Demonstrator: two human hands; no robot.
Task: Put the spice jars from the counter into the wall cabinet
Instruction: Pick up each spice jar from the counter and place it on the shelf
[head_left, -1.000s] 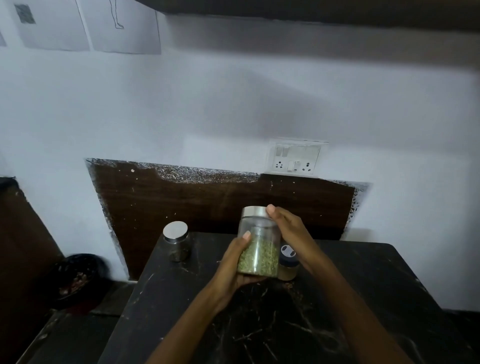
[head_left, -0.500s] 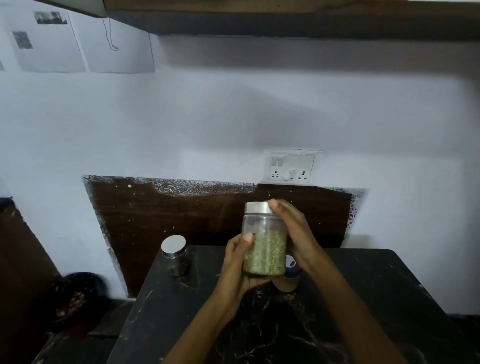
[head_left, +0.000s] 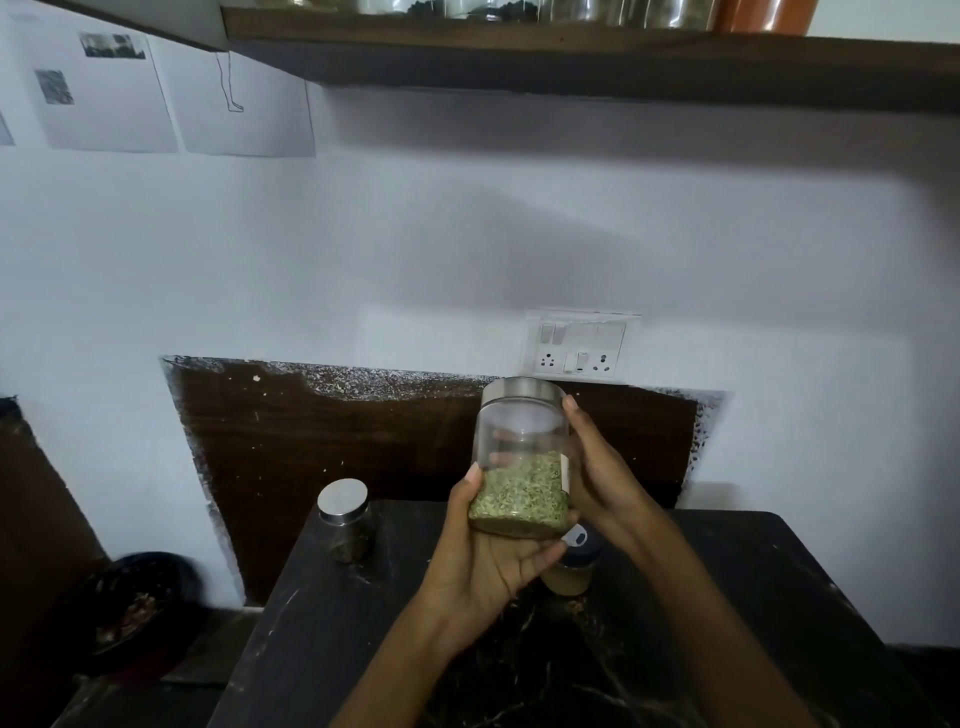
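While left-hand fingers (head_left: 543, 557) cup its base, right-hand fingers (head_left: 574, 415) grip the spice jar (head_left: 522, 467) from the side.

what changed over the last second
Both hands lifted the green spice jar higher above the counter, toward the cabinet shelf, which has come into view. The left hand and right hand kept their hold. The steel-lidded jar and the yellowish jar stayed put.
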